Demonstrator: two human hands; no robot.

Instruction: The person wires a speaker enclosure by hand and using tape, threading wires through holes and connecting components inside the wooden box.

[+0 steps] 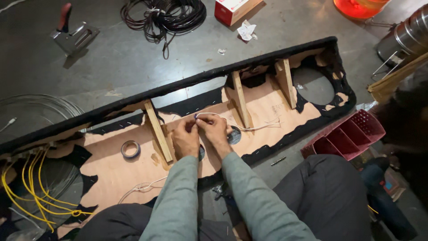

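A long plywood panel (272,100) edged with black fabric lies on the floor, with wooden ribs (158,131) across it. My left hand (185,138) and my right hand (214,128) meet over its middle. Both pinch the end of a thin white wire (249,129) that trails right across the panel. The fingertips hide the wire's end. Two small round holes sit just under my hands, partly covered.
A tape roll (130,149) lies on the panel to the left. Yellow wires (31,187) bunch at the left end. A red plastic divided bin (347,136) stands at right. Black cable coil (164,17), a staple gun (73,35) and a box (232,9) lie beyond.
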